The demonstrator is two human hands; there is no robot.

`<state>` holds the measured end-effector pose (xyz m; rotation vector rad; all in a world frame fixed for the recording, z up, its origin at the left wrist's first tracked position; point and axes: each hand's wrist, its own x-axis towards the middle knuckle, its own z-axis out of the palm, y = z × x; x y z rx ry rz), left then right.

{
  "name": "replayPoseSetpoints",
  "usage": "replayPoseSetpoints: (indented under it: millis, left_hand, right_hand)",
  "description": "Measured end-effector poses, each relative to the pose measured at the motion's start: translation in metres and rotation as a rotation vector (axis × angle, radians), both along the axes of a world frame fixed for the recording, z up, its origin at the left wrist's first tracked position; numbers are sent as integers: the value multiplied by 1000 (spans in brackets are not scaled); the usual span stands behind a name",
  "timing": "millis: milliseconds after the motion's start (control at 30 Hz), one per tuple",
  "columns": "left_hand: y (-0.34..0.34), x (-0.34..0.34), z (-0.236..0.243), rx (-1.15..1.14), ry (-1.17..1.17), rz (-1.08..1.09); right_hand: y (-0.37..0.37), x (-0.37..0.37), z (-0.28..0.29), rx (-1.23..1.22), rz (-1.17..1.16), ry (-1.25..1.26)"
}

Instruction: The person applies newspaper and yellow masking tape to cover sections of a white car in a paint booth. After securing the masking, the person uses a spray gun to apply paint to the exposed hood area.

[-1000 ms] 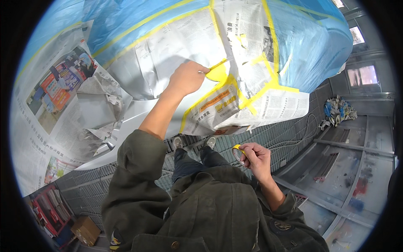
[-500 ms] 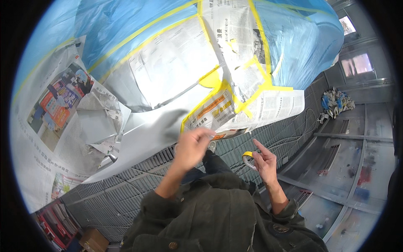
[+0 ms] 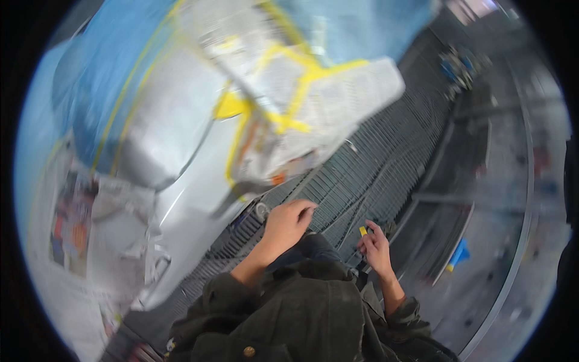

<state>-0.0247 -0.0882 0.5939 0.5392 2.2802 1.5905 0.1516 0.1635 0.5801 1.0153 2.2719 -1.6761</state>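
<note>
Grey metal grating flooring [image 3: 374, 175] is seen running beneath a silver car body [image 3: 181, 199] that is masked with newspaper sheets [image 3: 338, 102], yellow masking tape [image 3: 301, 78] and blue plastic film [image 3: 102, 78], all blurred. A small yellow piece of tape [image 3: 363, 231] is pinched at the fingertips of the right hand [image 3: 376, 246], low over the grating. The left hand [image 3: 287, 221] is held loosely curled and empty, apart from the right, just beside the car's lower edge.
</note>
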Motion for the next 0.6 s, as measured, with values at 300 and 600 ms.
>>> replayPoseSetpoints:
  millis: [300, 600]
  left_hand:
    - [77, 115, -58, -164, -275, -448]
    - [143, 225, -71, -549, -121, -757]
  right_hand:
    - [84, 218, -60, 517, -211, -219]
    - [159, 508, -99, 755, -755, -555]
